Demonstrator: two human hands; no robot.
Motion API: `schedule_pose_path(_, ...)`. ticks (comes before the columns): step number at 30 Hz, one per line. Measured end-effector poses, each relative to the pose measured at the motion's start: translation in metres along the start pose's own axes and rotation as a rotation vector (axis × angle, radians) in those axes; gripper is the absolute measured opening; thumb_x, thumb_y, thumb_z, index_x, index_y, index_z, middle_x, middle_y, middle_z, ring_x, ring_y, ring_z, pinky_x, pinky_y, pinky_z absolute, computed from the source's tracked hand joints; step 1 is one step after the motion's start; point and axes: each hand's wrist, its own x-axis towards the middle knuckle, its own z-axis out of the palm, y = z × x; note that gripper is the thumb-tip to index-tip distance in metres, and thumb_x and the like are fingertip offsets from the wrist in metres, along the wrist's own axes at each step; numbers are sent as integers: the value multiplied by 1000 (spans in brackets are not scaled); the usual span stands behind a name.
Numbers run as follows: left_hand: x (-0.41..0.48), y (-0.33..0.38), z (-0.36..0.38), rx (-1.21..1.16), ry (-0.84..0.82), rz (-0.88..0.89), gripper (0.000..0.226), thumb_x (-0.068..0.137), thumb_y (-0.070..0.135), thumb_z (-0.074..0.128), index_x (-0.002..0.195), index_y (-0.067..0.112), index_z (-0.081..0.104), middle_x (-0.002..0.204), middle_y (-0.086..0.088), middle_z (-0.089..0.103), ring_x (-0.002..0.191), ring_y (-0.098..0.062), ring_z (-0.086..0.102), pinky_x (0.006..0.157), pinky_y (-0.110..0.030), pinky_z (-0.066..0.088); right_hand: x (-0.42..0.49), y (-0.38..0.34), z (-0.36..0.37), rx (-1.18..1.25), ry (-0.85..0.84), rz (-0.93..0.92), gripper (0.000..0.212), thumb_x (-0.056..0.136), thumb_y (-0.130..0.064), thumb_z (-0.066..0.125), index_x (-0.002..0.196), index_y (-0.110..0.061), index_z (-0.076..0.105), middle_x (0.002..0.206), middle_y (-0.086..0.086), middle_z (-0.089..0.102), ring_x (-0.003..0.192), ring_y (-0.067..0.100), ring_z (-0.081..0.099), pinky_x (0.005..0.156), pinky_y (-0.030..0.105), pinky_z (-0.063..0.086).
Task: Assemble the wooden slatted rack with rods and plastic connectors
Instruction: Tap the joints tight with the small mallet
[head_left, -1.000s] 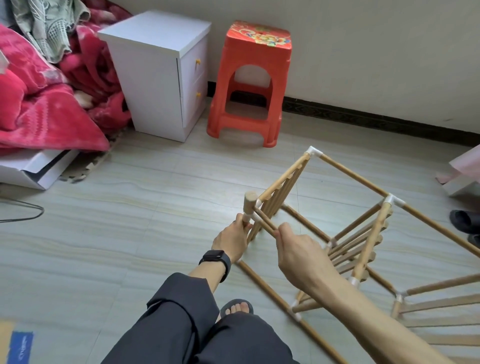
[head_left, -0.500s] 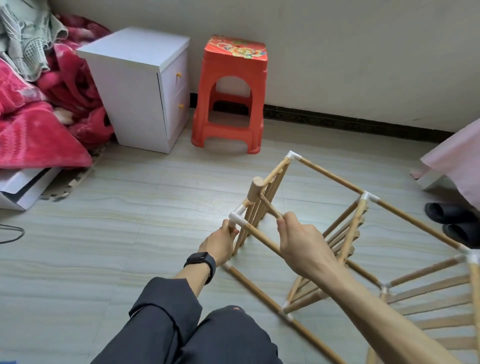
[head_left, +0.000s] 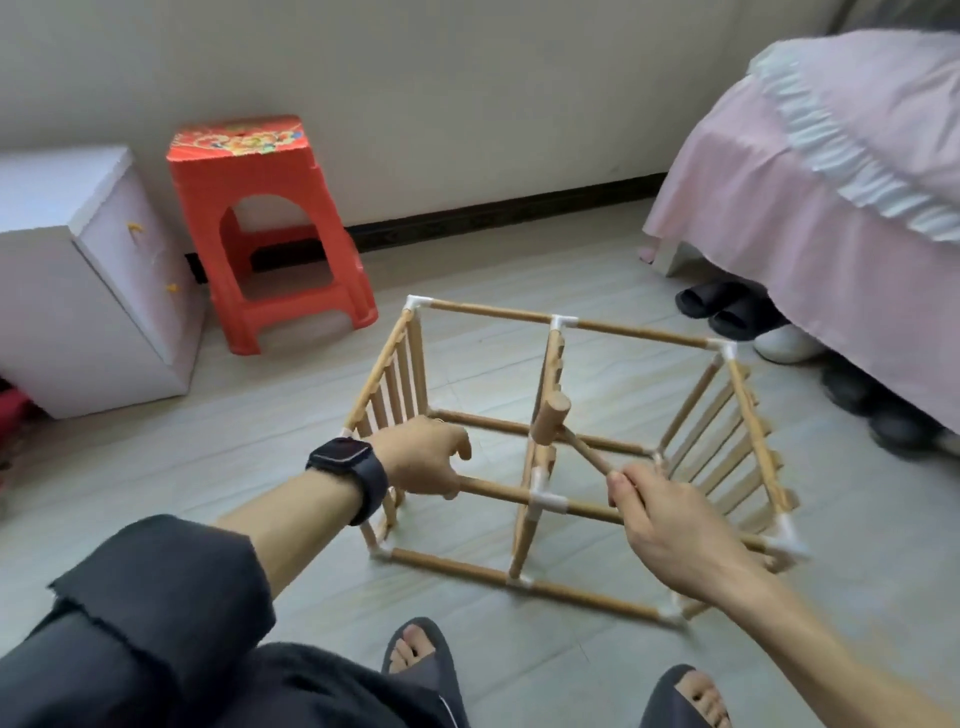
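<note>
The wooden rack (head_left: 561, 457) lies on its side on the floor: round rods joined by white plastic connectors, with slatted panels at its left end, middle and right end. My left hand (head_left: 423, 457), with a black watch on the wrist, grips the near upper rod close to the left panel. My right hand (head_left: 670, 519) holds the thin handle of a small wooden mallet (head_left: 550, 423). The mallet's head hangs just above the white connector (head_left: 545, 499) at the middle of that near rod.
A red plastic stool (head_left: 260, 228) and a white bedside cabinet (head_left: 78, 280) stand at the back left by the wall. A bed with a pink skirt (head_left: 831, 208) fills the right, with slippers (head_left: 727, 309) under it. My slippered feet (head_left: 415, 660) are near the rack's front.
The view swung right and the rack now lies broadside in front of me. My left hand shifted from the corner connector onto the near rod. The mallet now sits over the middle connector.
</note>
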Motion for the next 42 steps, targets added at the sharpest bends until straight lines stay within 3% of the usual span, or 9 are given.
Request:
schedule_pose_path(4,27,45,28,322,-15,81,22,87,28,64,108,24,66,98,1,64,87,-21,61,69,-31,53,-23,15,10,11,-3,-26,30,105,-42,35,83,-29,51,61,1,60,52,14,56,48,29,40)
schedule_pose_path(10,44,53,72,281,162,11,19,90,29,53,92,25,71,81,2,63,68,-22,58,57,-29,42,-28,22,20,-100,-12,-61,30,106,-44,29,84,-34,47,66,-6,58,57,13,58,53,32,48)
schedule_pose_path(17,45,54,78,309,233,-32,20,87,29,51,89,22,70,88,-2,67,69,-26,53,62,-30,42,-27,25,43,-158,-53,-44,40,105,-44,14,101,-25,49,67,-3,45,60,12,51,55,29,41)
schedule_pose_path(22,48,53,78,319,231,-15,17,87,29,54,89,23,69,75,2,56,67,-23,56,60,-30,43,-33,16,37,50,128,-130,31,105,-46,24,89,-31,45,54,-5,50,44,13,49,41,31,40)
schedule_pose_path(26,47,53,77,303,238,-10,15,87,29,54,89,20,66,78,0,60,68,-24,57,60,-30,45,-38,5,38,-152,-84,-1,34,107,-47,19,96,-29,45,68,-3,57,60,14,56,58,40,52)
schedule_pose_path(30,49,53,77,296,220,-9,15,87,30,55,86,23,68,71,3,55,65,-22,58,58,-29,44,-34,3,33,-21,164,-175,36,106,-47,18,89,-28,43,53,-6,46,40,10,42,38,29,37)
schedule_pose_path(32,48,52,77,298,216,-10,14,87,30,55,84,23,67,70,3,55,66,-22,59,58,-29,45,-38,3,35,-84,89,-136,35,107,-47,17,93,-28,43,57,-6,49,44,8,45,41,26,38)
schedule_pose_path(35,48,54,76,302,222,-6,13,87,29,54,83,23,65,72,3,56,67,-23,59,59,-30,45,-42,-2,36,-186,-144,44,34,108,-46,16,99,-26,42,73,-4,56,64,14,55,58,37,48)
schedule_pose_path(42,52,40,65,309,109,-48,13,88,27,55,84,24,67,74,4,60,68,-18,61,62,-29,53,-37,3,12,-104,-96,8,36,109,-42,21,87,-27,45,67,-2,57,57,18,57,54,39,48)
